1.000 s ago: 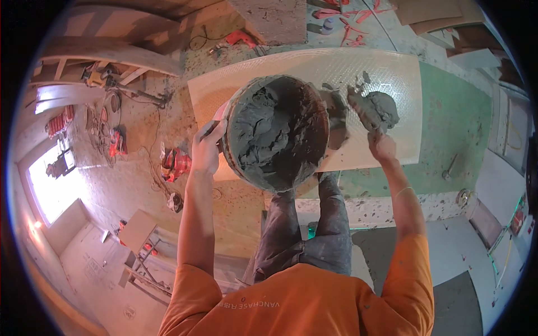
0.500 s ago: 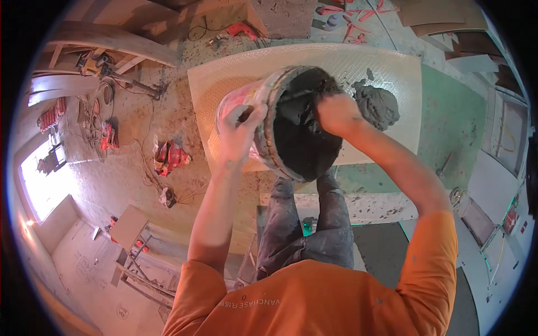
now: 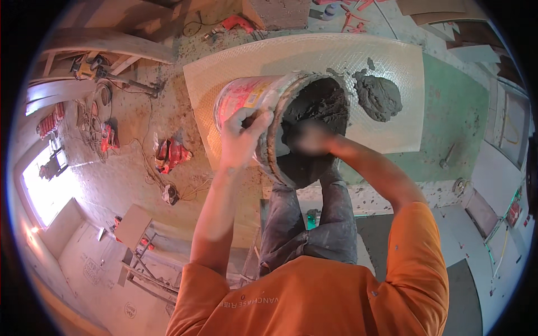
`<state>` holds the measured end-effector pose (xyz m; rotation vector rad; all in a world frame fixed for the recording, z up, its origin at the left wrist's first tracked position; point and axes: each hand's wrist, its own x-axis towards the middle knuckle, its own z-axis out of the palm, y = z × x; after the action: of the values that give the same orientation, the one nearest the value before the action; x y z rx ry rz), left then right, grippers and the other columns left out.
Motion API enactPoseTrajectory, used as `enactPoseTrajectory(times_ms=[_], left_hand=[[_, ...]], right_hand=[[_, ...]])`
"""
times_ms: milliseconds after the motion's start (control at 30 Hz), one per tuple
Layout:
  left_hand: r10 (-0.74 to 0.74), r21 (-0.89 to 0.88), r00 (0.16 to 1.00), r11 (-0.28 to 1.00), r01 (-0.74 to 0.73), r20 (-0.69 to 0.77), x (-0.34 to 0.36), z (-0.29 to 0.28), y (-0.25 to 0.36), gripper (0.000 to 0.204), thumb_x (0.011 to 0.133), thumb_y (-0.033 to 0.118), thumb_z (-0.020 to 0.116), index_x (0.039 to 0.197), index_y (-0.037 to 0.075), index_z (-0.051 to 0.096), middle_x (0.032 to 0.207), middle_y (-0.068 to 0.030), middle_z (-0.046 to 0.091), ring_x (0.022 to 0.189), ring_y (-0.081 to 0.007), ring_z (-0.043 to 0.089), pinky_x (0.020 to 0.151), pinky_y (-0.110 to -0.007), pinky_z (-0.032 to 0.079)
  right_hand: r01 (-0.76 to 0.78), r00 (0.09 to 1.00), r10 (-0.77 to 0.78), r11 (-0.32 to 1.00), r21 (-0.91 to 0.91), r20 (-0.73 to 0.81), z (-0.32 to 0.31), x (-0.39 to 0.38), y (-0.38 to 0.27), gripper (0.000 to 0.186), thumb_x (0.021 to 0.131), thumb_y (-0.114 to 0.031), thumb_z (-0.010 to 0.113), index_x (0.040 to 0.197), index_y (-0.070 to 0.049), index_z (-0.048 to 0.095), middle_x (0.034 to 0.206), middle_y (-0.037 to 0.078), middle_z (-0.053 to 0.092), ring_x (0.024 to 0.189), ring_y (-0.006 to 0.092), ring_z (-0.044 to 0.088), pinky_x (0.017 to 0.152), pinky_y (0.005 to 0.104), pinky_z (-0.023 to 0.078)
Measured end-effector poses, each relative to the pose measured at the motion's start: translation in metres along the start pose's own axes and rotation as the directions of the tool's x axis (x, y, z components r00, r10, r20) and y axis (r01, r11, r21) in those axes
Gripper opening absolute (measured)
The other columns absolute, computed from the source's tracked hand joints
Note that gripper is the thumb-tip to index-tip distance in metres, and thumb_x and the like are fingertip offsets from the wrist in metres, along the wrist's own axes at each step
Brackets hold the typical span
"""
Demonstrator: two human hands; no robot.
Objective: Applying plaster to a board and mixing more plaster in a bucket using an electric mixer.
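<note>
A paint-type bucket (image 3: 238, 96) with a pink and white label lies tipped on its side, its mouth facing right. Dark grey wet mortar (image 3: 322, 99) coats the inside. My left hand (image 3: 242, 134) is closed on the bucket's near side just behind the rim. Inside the mouth is my right hand (image 3: 311, 139), against the mortar; motion smears its fingers, and whether it holds a tool cannot be made out. Under the bucket spreads a large pale sheet (image 3: 392, 133) with a fine grid texture. A heap of the mortar (image 3: 379, 96) sits on it, right of the bucket.
A red power drill (image 3: 237, 23) lies beyond the sheet. To the left are a crumpled red bag (image 3: 171, 155), trailing cords and a yellow-and-black tool (image 3: 88, 68). A small wooden stand (image 3: 134, 227) is at lower left. Green flooring (image 3: 457, 103) borders the sheet's right side.
My right hand has moved from the bucket's far right rim inward and nearer to me, into the mouth. The bucket's mouth has turned a little, showing more mortar inside. My left hand keeps its hold.
</note>
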<state>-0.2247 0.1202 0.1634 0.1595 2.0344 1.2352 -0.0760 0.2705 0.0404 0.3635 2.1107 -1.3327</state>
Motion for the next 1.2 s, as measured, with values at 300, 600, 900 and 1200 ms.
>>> enactPoseTrajectory(times_ms=[300, 600, 900, 1200], left_hand=[[-0.140, -0.169, 0.990, 0.976, 0.137, -0.004, 0.035, -0.035, 0.010, 0.027, 0.093, 0.025, 0.075, 0.097, -0.002, 0.072, 0.084, -0.0007, 0.065, 0.073, -0.0090, 0.057, 0.065, -0.025, 0.044], [-0.178, -0.202, 0.984, 0.964, 0.173, -0.005, 0.056, -0.032, 0.022, 0.025, 0.100, 0.026, 0.065, 0.102, 0.002, 0.071, 0.088, 0.0024, 0.065, 0.073, -0.0065, 0.055, 0.063, -0.023, 0.040], [-0.168, -0.169, 0.986, 0.972, 0.163, -0.017, 0.041, -0.007, 0.025, 0.026, 0.098, 0.025, 0.069, 0.101, -0.001, 0.071, 0.084, 0.0007, 0.063, 0.074, -0.0084, 0.056, 0.065, -0.024, 0.042], [-0.025, -0.042, 1.000, 0.999, 0.024, -0.013, 0.031, 0.032, 0.016, 0.026, 0.090, 0.023, 0.078, 0.090, -0.002, 0.073, 0.080, 0.0022, 0.062, 0.072, -0.0074, 0.052, 0.065, -0.023, 0.042]], right_hand=[[0.108, 0.951, -0.089, 0.993, 0.049, -0.295, -0.064, -0.128, 0.011, 0.034, 0.094, -0.038, 0.060, 0.098, -0.006, 0.070, 0.080, 0.019, 0.069, 0.076, 0.0409, 0.067, 0.071, 0.0463, 0.053], [-0.666, 0.528, 0.365, 0.738, -0.107, -0.767, -0.047, -0.144, 0.221, 0.026, 0.094, -0.032, 0.069, 0.096, -0.007, 0.062, 0.080, 0.018, 0.070, 0.072, 0.0407, 0.069, 0.061, 0.0443, 0.054], [-0.067, 0.765, -0.108, 0.967, -0.244, -0.635, -0.093, -0.153, 0.064, 0.019, 0.094, -0.025, 0.066, 0.101, -0.007, 0.063, 0.086, 0.019, 0.070, 0.077, 0.0431, 0.068, 0.067, 0.0509, 0.055], [0.010, 0.988, -0.110, 0.734, -0.679, -0.105, -0.030, 0.061, 0.034, 0.024, 0.090, -0.024, 0.058, 0.080, -0.008, 0.073, 0.084, 0.018, 0.071, 0.079, 0.0271, 0.074, 0.061, 0.0401, 0.055]])
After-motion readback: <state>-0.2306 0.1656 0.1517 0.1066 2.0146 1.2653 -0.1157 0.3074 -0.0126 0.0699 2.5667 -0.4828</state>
